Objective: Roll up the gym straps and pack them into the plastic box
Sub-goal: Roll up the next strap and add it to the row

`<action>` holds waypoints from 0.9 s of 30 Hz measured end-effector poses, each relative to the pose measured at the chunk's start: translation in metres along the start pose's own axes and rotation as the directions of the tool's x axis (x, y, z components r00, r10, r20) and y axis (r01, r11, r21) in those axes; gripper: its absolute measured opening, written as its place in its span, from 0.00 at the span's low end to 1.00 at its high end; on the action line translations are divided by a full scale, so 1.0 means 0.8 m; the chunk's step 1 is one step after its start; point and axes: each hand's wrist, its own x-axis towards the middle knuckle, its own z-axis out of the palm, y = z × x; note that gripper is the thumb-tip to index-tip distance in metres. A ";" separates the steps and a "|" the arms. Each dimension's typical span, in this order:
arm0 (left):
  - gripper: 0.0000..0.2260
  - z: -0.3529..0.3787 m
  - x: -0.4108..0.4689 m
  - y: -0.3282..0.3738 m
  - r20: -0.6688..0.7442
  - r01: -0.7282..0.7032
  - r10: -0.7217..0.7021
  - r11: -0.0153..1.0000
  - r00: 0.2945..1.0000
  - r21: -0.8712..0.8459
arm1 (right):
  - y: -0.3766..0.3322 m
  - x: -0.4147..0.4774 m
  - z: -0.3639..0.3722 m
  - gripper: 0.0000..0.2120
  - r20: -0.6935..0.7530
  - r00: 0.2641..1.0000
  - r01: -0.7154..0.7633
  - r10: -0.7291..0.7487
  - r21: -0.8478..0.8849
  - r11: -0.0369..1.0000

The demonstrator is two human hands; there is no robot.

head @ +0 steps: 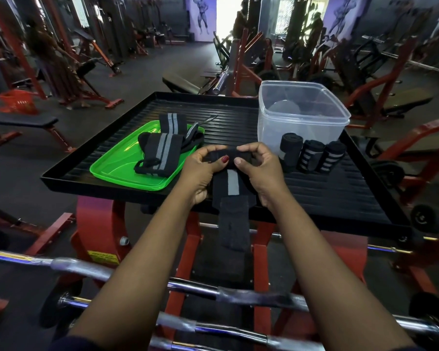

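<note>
A strap (pixel 232 184) is mid-roll at the near edge of the black tray (pixel 352 198), its tail hanging off the front; the left hand (pixel 200 171) and right hand (pixel 262 168) both pinch the rolled end, fingers (pixel 248 148) curled over the top, thumbs pressed on the near side. Three rolls (pixel 312 154) stand just beside the box (pixel 302 117), which appears to hold no strap; at least two loose straps (pixel 160 153) lie on the green lid (pixel 117 168); roughly half the rolling looks done, all the packing left.

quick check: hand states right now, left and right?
Left hand: fingers pinch the rolled end of the black strap.
Right hand: fingers pinch the same strap's rolled end.
</note>
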 end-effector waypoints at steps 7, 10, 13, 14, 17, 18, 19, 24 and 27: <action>0.12 0.001 -0.003 0.001 -0.044 -0.050 0.054 0.995 0.998 0.083 | 0.005 0.003 0.003 0.09 0.006 0.999 -0.044 0.044 0.012 0.999; 0.13 0.001 -0.001 -0.001 -0.006 -0.058 0.059 0.994 0.998 0.097 | 0.004 0.004 0.001 0.10 -0.009 0.998 -0.066 0.066 -0.020 0.998; 0.17 0.001 -0.001 -0.001 0.027 -0.065 0.062 0.993 0.998 0.094 | 0.002 0.003 -0.001 0.13 -0.007 0.999 -0.050 0.050 -0.013 0.999; 0.17 0.000 -0.001 -0.001 0.036 -0.073 0.069 0.993 0.997 0.094 | 0.002 0.003 -0.002 0.14 -0.006 0.999 -0.051 0.051 -0.015 0.999; 0.15 -0.001 0.000 -0.001 0.068 -0.076 0.070 0.993 0.995 0.086 | 0.001 0.003 -0.002 0.15 -0.009 0.999 -0.053 0.053 -0.018 0.998; 0.14 0.000 -0.001 0.000 0.077 -0.059 0.053 0.995 0.996 0.081 | 0.001 0.003 -0.003 0.15 -0.018 0.999 -0.049 0.049 -0.026 0.998; 0.13 0.001 0.000 0.002 0.083 -0.037 0.031 0.996 0.996 0.076 | 0.001 0.003 -0.004 0.15 -0.027 0.999 -0.045 0.044 -0.035 0.998; 0.16 -0.002 0.001 0.002 0.057 0.012 -0.018 0.993 0.998 0.115 | 0.003 0.005 -0.006 0.17 -0.033 0.996 -0.081 0.078 -0.091 0.993; 0.17 -0.003 0.001 0.001 0.024 0.037 -0.042 0.985 0.999 0.169 | 0.009 0.009 -0.006 0.21 -0.035 0.991 -0.133 0.129 -0.190 0.973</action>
